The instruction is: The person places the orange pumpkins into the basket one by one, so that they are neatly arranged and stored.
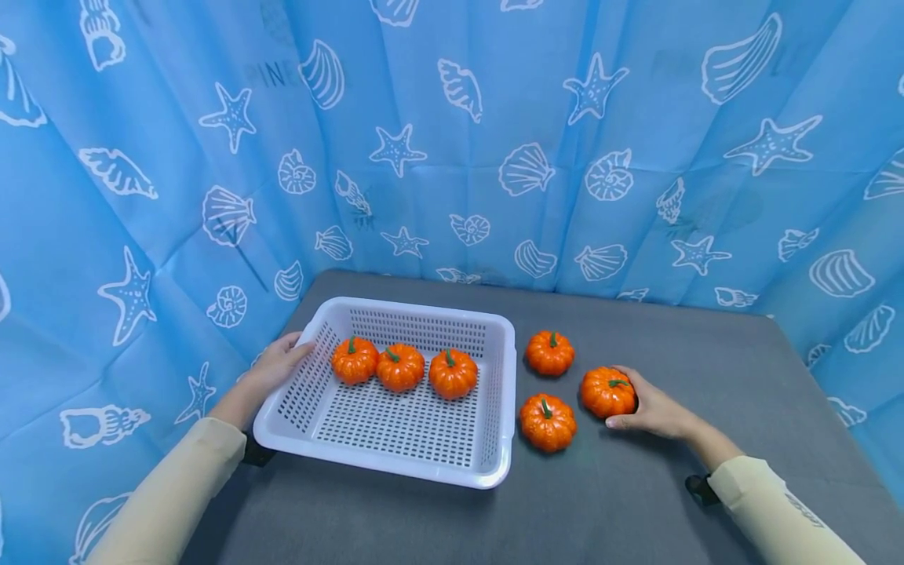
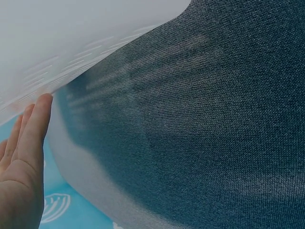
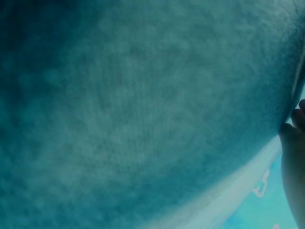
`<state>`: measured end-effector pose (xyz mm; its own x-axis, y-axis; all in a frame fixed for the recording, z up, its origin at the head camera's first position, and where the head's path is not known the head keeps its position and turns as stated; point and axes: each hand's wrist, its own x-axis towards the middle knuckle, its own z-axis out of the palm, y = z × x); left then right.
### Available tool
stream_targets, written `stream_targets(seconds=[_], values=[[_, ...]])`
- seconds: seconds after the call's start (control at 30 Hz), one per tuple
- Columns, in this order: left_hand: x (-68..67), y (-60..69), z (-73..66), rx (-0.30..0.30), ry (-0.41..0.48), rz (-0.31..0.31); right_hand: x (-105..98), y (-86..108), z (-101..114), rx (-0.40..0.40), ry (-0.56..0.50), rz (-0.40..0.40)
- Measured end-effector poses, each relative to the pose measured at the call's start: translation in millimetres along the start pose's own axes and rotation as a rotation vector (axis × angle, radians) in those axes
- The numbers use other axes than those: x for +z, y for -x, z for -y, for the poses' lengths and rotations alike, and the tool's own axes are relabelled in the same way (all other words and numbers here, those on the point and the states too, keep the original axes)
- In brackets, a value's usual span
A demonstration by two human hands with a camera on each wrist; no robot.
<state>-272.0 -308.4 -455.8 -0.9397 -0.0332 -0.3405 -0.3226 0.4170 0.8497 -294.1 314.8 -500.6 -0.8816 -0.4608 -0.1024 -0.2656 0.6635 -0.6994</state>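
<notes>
A white plastic basket (image 1: 384, 463) with slotted walls stands on the dark cloth, three small orange pumpkins inside: one at left (image 1: 355, 361), one in the middle (image 1: 400, 368), one at right (image 1: 453, 374). My left hand (image 1: 278, 366) holds its left rim, fingertips reaching over the edge. In the left wrist view that hand (image 2: 26, 148) meets the basket's pale wall (image 2: 86, 33). To the basket's right, my right hand (image 1: 653, 408) grips an orange pumpkin (image 1: 607, 392) with a green stem, thumb in front and fingers behind. The right wrist view shows only part of this hand (image 3: 293, 157).
Two more pumpkins lie between the basket and my right hand, one farther back (image 1: 549, 353) and one nearer (image 1: 548, 424). Dark grey cloth (image 1: 600, 502) covers the table. A blue curtain (image 1: 452, 157) with white shells and starfish hangs behind and along the sides.
</notes>
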Motion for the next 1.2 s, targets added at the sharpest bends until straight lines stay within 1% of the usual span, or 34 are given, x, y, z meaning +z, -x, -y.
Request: stream_targets(seconds=[0.13,0.33,0.43,0.53,0.67,0.73,0.9,1.0,1.2], values=[[-0.6,-0.2,0.2,0.001,0.003,0.000,-0.5,-1.8,1.4,0.016,0.006,-0.006],[-0.3,-0.4,0.9,0.026,-0.002,-0.002,-1.7,-2.8,2.7,0.016,0.006,-0.033],[0.1,-1.2,1.7,0.020,0.003,-0.005,-2.4,-2.6,2.7,0.038,0.002,-0.032],[0.3,-2.6,2.5,0.014,-0.001,-0.001,-3.8,-2.5,2.6,0.070,-0.028,-0.023],[-0.3,-3.9,3.2,0.009,0.002,-0.002,-6.8,-3.1,2.4,0.090,-0.060,-0.029],[-0.8,-3.6,3.4,0.012,0.004,-0.002,-8.7,-3.5,2.4,0.092,-0.052,-0.039],[-1.6,-1.9,3.4,0.031,-0.004,0.002,-14.2,-3.9,4.9,0.101,0.020,-0.066],[-1.9,-1.1,2.5,0.030,-0.004,0.002,-17.8,-3.3,8.6,0.102,0.047,-0.081],[-1.7,-0.4,1.0,0.037,-0.003,0.009,-28.2,-3.1,17.6,0.103,0.037,-0.095]])
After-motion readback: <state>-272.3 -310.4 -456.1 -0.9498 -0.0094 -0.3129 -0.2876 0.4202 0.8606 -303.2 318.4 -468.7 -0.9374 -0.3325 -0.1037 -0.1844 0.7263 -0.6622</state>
